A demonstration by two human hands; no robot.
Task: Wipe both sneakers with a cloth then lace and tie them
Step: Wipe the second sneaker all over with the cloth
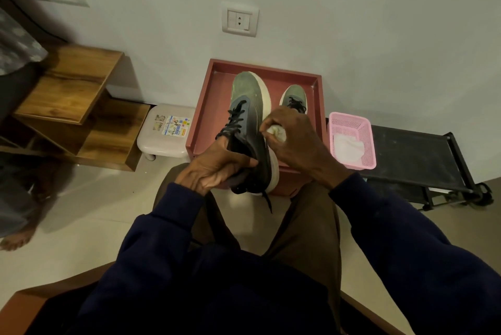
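Observation:
A grey-green sneaker (248, 107) with black laces and a white sole is held up on its side over the red tray-topped stool (208, 107). My left hand (217, 169) grips it at the heel and collar. My right hand (295, 139) holds a bunched white cloth (278, 131) pressed against the sneaker's white sole. The second sneaker (294, 96) stands on the tray behind my right hand, its toe and black laces showing, the rest hidden.
A pink mesh basket (352, 128) with a white cloth inside sits on a black rack (417, 156) at the right. A small white stool (165, 131) and wooden shelves (73, 101) stand at the left. Another person's bare foot (15, 240) is at far left.

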